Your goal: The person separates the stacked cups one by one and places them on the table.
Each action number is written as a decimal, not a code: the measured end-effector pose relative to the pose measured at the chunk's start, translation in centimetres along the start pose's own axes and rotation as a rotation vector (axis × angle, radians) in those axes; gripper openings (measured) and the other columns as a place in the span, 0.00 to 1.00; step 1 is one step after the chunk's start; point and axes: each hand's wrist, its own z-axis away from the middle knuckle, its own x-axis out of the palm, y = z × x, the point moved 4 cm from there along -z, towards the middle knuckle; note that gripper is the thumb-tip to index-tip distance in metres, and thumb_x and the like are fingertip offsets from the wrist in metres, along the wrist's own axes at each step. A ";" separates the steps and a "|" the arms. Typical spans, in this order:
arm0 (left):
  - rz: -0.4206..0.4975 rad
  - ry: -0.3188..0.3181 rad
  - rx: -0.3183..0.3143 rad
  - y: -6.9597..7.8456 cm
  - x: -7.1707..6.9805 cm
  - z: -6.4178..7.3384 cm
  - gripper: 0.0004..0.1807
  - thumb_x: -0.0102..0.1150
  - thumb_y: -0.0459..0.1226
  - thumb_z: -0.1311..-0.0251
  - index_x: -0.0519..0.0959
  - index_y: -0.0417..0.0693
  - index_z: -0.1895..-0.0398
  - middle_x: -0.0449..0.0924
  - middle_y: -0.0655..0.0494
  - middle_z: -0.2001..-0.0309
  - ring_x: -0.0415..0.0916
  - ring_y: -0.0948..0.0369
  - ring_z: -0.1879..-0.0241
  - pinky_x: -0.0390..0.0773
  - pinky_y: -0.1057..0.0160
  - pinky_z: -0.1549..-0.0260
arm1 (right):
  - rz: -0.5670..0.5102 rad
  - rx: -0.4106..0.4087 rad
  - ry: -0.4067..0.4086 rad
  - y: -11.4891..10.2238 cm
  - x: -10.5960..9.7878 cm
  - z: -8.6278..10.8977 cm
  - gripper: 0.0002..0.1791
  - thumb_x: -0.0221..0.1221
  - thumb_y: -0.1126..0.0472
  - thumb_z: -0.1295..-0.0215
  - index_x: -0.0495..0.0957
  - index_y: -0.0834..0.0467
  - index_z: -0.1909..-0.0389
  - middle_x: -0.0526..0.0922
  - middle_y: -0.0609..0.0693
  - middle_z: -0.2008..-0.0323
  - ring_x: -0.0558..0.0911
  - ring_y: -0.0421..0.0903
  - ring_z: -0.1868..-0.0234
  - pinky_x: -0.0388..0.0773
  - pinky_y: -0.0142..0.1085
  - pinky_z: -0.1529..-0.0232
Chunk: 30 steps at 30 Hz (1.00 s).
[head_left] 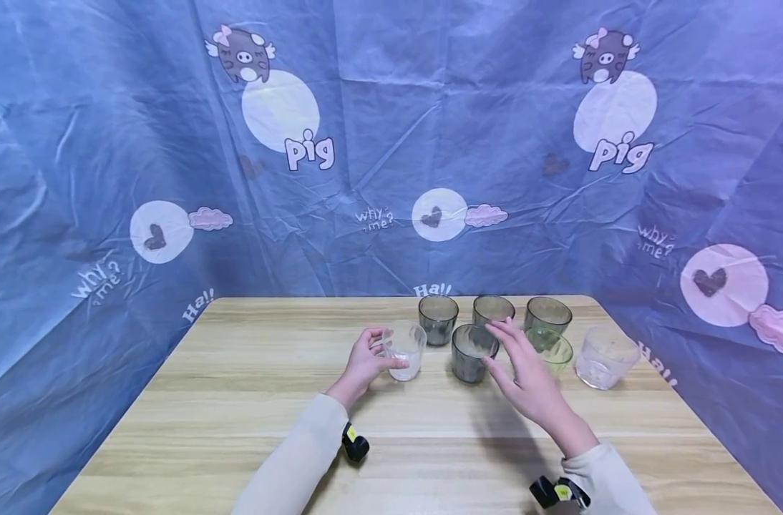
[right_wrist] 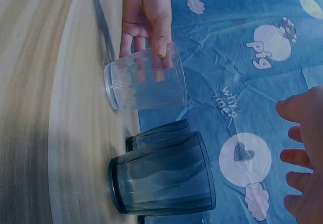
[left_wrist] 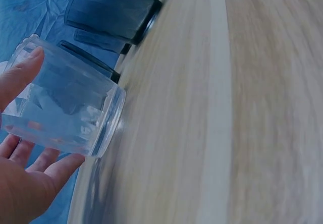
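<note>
Thumb and fingers of my left hand point(head_left: 361, 366) hold a clear plastic cup point(head_left: 409, 343) from its left side. The cup stands upright, its base at the wooden tabletop. In the left wrist view the thumb lies on one side of the clear cup point(left_wrist: 75, 103) and the fingers on the other. My right hand point(head_left: 532, 383) hovers with spread, relaxed fingers just right of a grey tinted cup point(head_left: 472, 361). The right wrist view shows a gap between those fingers point(right_wrist: 298, 158) and the grey cup point(right_wrist: 161, 176).
Three more grey-brown cups stand in a row behind: left point(head_left: 438, 325), middle point(head_left: 492, 307) and right point(head_left: 549, 313). A green cup point(head_left: 557, 346) sits partly behind my right hand, with another clear cup point(head_left: 605, 357) right of it. A blue printed cloth point(head_left: 391, 250) hangs behind the table point(head_left: 250, 372).
</note>
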 end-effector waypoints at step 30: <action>-0.860 -0.174 0.207 3.0 -2.6 4.3 0.42 0.61 0.48 0.35 0.58 0.35 0.26 0.59 0.33 0.28 0.52 0.35 0.28 0.54 0.35 0.32 | 0.251 0.044 -0.282 -0.7 2.3 2.7 0.37 0.61 0.50 0.34 0.65 0.69 0.32 0.62 0.69 0.30 0.59 0.68 0.29 0.53 0.66 0.32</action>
